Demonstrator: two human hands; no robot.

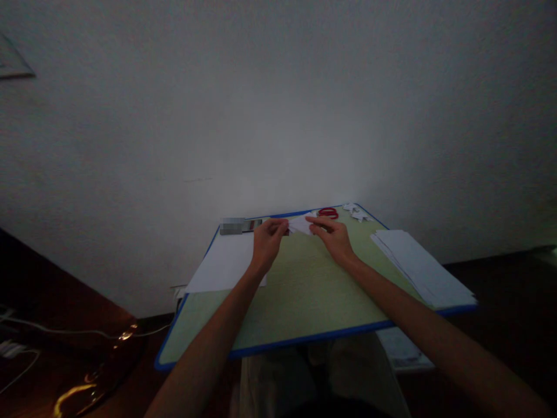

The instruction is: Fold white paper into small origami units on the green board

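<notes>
Between my two hands, above the far part of the small green table [304,290], is a folded piece of white paper [301,223]. My left hand [270,235] pinches its left, narrow end between thumb and fingers. On the other side my right hand [331,233] grips the wider end, index finger and thumb on the paper. Red-handled scissors [328,213] lie just beyond my right hand. White paper cut-outs with pointed edges [359,215] rest at the far right corner. The finer folds of the held paper are too dim to make out.
Left on the table lies a white sheet [224,264], with a dark flat object [252,226] behind it, partly blurred out. A stack of white paper [422,264] covers the right side. The wall [278,116] stands right behind the table. A white cable [87,331] runs at lower left.
</notes>
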